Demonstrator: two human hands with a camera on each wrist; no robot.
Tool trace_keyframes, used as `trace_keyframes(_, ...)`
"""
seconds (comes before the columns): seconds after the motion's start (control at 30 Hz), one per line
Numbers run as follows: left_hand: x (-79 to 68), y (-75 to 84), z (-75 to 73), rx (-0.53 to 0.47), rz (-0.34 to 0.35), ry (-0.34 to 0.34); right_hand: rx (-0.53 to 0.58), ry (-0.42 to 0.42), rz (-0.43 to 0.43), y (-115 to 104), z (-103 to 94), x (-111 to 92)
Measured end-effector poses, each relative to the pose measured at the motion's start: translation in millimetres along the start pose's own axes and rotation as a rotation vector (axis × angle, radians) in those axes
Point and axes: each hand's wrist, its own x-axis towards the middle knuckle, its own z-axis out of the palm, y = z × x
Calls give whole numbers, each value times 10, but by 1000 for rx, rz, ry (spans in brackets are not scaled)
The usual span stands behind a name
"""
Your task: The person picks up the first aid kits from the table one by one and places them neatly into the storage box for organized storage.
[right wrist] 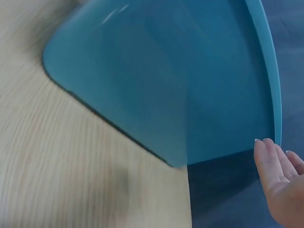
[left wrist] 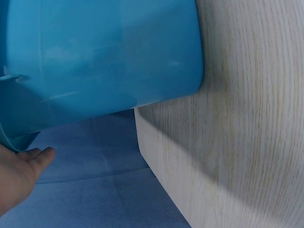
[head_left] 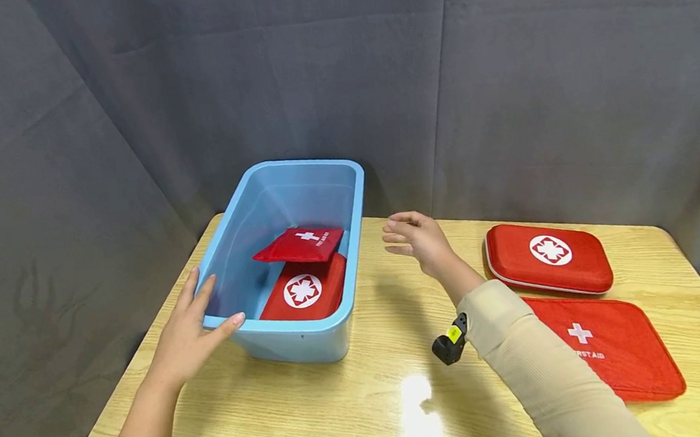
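A light-blue plastic bin (head_left: 298, 337) stands at the left of the table. My left hand (head_left: 188, 333) rests on its near left corner, thumb along the front rim and fingers spread at the left rim. Inside, a small red first aid pouch (head_left: 305, 244) lies tilted over a red first aid case (head_left: 303, 290) with a white round emblem. To the right of the bin, my right hand (head_left: 417, 240) hovers over the table with loosely bent fingers and holds nothing. From the right wrist view, its fingertips (right wrist: 264, 147) overlap the bin's rim (right wrist: 273, 80).
On the right of the wooden table (head_left: 367, 411), a red hard-shell first aid case (head_left: 547, 260) sits behind a flat red first aid pouch (head_left: 624, 347), which my right sleeve (head_left: 543, 354) partly covers. A grey curtain (head_left: 401, 89) hangs behind the table and along its left side.
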Motion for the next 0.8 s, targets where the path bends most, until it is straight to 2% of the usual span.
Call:
trace_keyframes(0.37,-7,28,1,-2,4,7,9,20,22,117,-183,-75)
trace_keyframes(0.57,0,37,10,1,6,7,19,40,60,249,-307,-154)
trace_keyframes(0.8,-8,34,4,0,1,8,47,77,64,391,-445,-245)
